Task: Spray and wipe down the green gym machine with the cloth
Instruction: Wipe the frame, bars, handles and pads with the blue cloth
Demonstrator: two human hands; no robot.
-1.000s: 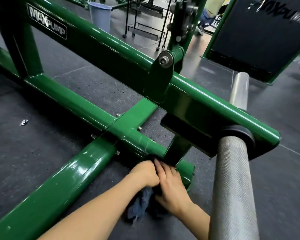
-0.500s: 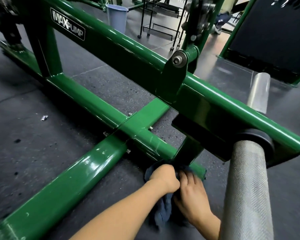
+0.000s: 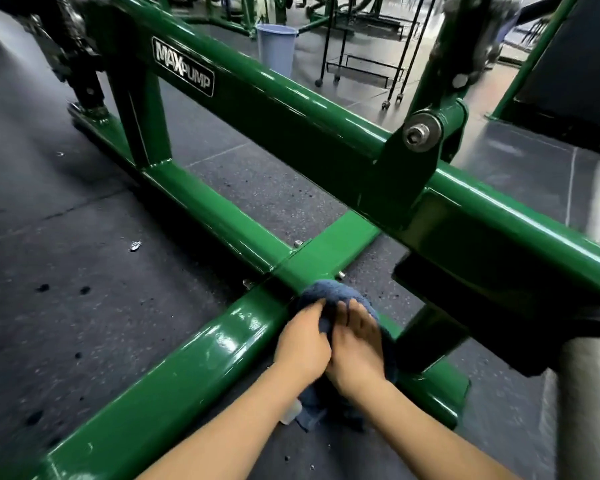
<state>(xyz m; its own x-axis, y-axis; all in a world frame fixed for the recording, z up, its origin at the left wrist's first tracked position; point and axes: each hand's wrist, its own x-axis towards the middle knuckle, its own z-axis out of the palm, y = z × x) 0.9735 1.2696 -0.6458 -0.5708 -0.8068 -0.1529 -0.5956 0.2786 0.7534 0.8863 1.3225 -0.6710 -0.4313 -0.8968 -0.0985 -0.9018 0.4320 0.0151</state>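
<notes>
Wiping is the step in hand: you have the dark blue terry cloth (image 3: 329,299) bunched on the glossy green steel floor rail (image 3: 201,362) of the green gym machine (image 3: 291,109), right where that rail meets the crosswise base tube near its bolts. Your left hand (image 3: 302,344) curls its fingers into the near edge of the cloth, and your right hand (image 3: 355,344) lies just beside it, touching it, fingers laid fairly flat over the top of the cloth and pressing it down onto the rail. A loose tail of cloth hangs off the rail below your wrists, and something small and pale shows beneath it; you cannot tell from here whether that is the spray bottle. The rail towards you shines wet. Next, judge on sliding the cloth along the joint and up the short dark green post (image 3: 430,337) on your right, keeping the pressure even so the bolt heads do not snag the terry.
</notes>
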